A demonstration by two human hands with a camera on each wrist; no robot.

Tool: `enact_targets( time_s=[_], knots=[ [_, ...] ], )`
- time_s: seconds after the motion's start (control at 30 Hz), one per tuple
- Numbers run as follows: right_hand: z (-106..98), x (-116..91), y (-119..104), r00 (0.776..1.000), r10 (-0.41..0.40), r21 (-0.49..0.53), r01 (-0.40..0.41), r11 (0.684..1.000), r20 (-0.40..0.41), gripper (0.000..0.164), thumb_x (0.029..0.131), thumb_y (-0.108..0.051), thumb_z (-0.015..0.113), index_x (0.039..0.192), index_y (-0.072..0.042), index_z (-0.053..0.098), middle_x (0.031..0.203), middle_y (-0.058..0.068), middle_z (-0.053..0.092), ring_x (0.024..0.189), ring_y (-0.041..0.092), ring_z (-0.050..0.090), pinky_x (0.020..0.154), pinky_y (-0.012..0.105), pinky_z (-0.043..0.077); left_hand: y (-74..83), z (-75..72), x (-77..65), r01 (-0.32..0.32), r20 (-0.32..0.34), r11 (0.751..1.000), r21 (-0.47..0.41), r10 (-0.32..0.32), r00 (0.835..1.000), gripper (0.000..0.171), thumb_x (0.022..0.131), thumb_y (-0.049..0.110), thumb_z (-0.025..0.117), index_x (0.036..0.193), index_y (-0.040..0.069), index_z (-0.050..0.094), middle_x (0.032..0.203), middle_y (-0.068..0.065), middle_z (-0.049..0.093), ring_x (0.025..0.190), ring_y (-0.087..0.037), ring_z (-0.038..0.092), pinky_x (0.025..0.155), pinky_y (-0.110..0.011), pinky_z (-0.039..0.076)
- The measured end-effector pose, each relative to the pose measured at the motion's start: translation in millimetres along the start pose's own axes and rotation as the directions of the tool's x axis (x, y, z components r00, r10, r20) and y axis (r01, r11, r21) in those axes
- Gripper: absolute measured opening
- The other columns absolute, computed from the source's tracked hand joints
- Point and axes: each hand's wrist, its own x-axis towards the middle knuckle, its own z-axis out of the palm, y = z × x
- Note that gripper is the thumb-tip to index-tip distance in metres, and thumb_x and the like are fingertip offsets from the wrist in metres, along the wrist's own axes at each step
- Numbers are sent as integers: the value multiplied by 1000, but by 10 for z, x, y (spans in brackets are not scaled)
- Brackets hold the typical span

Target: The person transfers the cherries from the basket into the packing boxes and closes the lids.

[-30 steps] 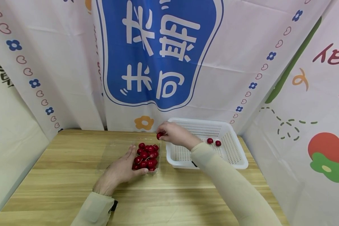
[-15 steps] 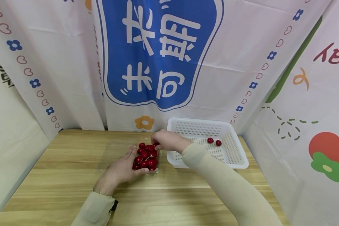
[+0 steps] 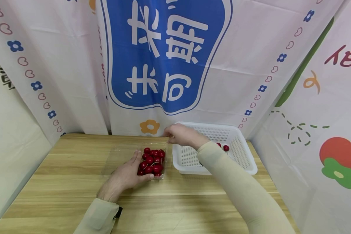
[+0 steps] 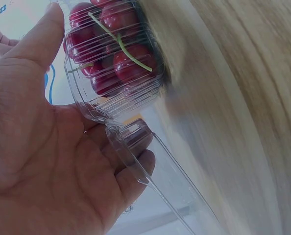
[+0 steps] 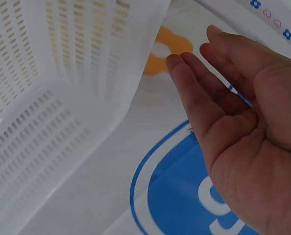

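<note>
Several red cherries (image 3: 149, 160), some with green stems, fill a clear plastic box (image 4: 131, 103) on the table. My left hand (image 3: 124, 177) holds this box at its left side, thumb along the near wall; in the left wrist view its fingers curl behind the hinge of the opened lid (image 4: 177, 183). Above the gap between box and white basket (image 3: 179, 162) hovers my right hand (image 3: 181, 135), over the basket's left rim. Its fingers are loosely bent with a gap to the thumb, and nothing shows between them in the right wrist view (image 5: 243, 107).
Inside the basket, towards its right, lie two cherries (image 3: 226, 148), one partly behind the right forearm. The wooden table (image 3: 152, 208) backs onto a printed curtain (image 3: 240, 65), and another printed cloth (image 3: 304, 156) hangs along its right side.
My right hand, first pinching a cherry, reached down to the box's far right corner, then rose back towards the basket without a visible cherry. The left hand stayed in place.
</note>
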Motion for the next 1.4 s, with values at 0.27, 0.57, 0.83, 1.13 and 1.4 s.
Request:
enact_targets(
  time_s=[0.27,0.57,0.83,1.13,1.4],
  knots=[
    [-144,-186,367,995,99,34,-99,995,-11,30,116,-13,75,144,-6,79,148,14,81,141,33,77,126,47,62,-3,-3,-13,3,7,1000,-4,-2,1000,127,105,68,82,186,-2,15,194,-31,14,169,-65,42,130,-77,50],
    [-92,-321,865,982,190,69,-189,979,-10,31,113,-7,77,143,0,78,142,18,82,134,34,78,122,49,64,-12,-8,-23,1,8,1000,-3,-1,1000,126,105,67,81,186,-3,15,194,-31,14,169,-65,42,130,-77,50],
    [20,-461,1280,965,263,47,-263,964,11,28,113,-8,78,138,2,80,137,19,83,132,36,77,121,53,64,-14,-5,-18,2,9,1000,-9,-2,1000,126,105,69,81,187,-1,15,194,-31,13,169,-65,41,130,-78,50],
    [45,-710,1557,916,398,87,-402,912,53,30,113,-9,76,141,0,79,135,18,82,122,32,73,120,54,62,-9,-8,-10,3,14,1000,-8,-2,1000,127,105,70,80,187,-1,14,195,-31,13,169,-66,41,130,-78,49],
    [97,-913,1675,848,524,81,-529,845,73,33,109,-7,77,142,-2,80,141,17,82,120,32,70,116,55,61,-2,-12,-12,-5,15,1000,-6,5,1000,126,106,70,80,187,-2,15,194,-32,13,168,-65,42,129,-77,51]
  ],
)
